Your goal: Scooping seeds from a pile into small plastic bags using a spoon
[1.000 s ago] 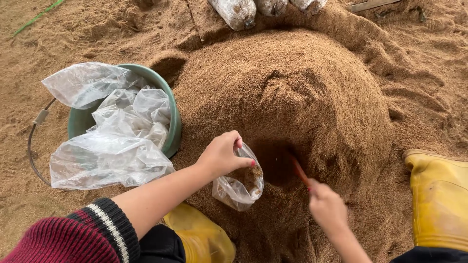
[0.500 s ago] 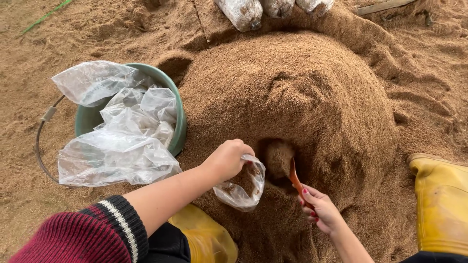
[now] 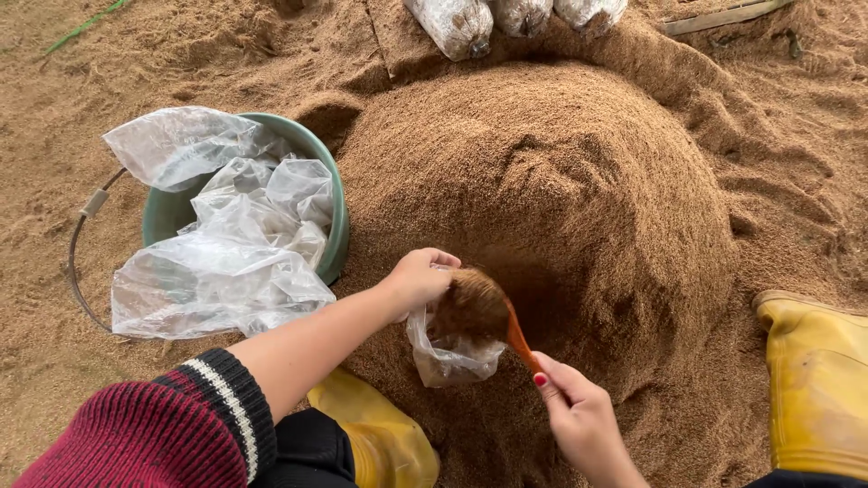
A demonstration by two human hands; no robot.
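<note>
My left hand (image 3: 418, 278) grips the rim of a small clear plastic bag (image 3: 448, 358) and holds its mouth up against the big mound of brown sawdust (image 3: 542, 181). My right hand (image 3: 579, 416) holds an orange-brown scoop (image 3: 515, 333) heaped with sawdust, and the load sits right over the bag's mouth. The bag hangs down against the lower front of the mound. A dug-out hollow (image 3: 542, 289) shows in the mound just right of the scoop.
A green bucket (image 3: 333, 194) with a wire handle stands at the left, stuffed with several empty clear bags (image 3: 217, 262). Filled bags (image 3: 457, 23) lie at the top behind the mound. Yellow rubber boots (image 3: 814, 380) flank me, one (image 3: 380, 443) under my left arm.
The right hand dug the scoop into the mound, then lifted it full and swung it left over the bag's mouth. The left hand kept hold of the bag.
</note>
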